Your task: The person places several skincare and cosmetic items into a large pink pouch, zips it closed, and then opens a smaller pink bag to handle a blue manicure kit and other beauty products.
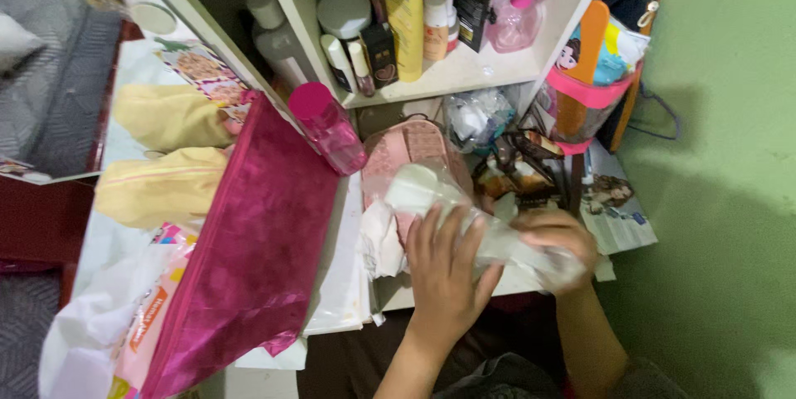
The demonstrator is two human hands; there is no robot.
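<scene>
My left hand (pixel 444 270) lies flat with spread fingers on a clear plastic bag (pixel 431 192) stuffed with white material, pressing it onto the low shelf top. At the bag's right end my right hand (pixel 555 241) is closed around the crumpled plastic. Under the bag sits a pink ridged item (pixel 406 146), partly hidden. A magenta zip pouch (pixel 257 250) lies to the left, with a pink translucent bottle (pixel 327 127) tilted just above it.
A white shelf unit (pixel 464 72) at the back holds several bottles and tubes. A pink basket (pixel 584 101) of items hangs at right beside a green wall (pixel 730 200). Yellow cloth bundles (pixel 162 188) and white bags lie left.
</scene>
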